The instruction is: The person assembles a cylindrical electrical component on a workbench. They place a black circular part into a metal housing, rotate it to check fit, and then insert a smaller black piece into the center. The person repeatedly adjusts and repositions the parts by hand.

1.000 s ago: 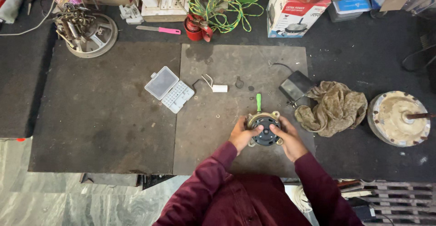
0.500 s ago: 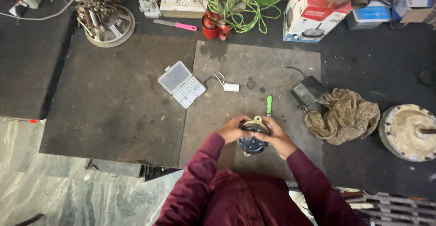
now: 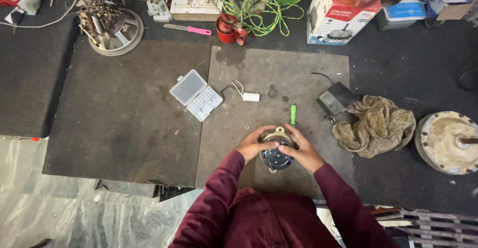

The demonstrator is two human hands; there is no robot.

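Now the left hand (image 3: 255,146) and the right hand (image 3: 300,151) are clamped around a round motor (image 3: 275,153), near the mat's (image 3: 279,78) near edge. Just beyond stands a green screwdriver (image 3: 293,114); a rag (image 3: 376,124) lies right, a plastic case (image 3: 195,94) far left.

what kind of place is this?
Likely a small motor repair workshop. Both hands, left hand and right hand, hold a round motor on a dark work mat, with a wire coil and screwdriver nearby.
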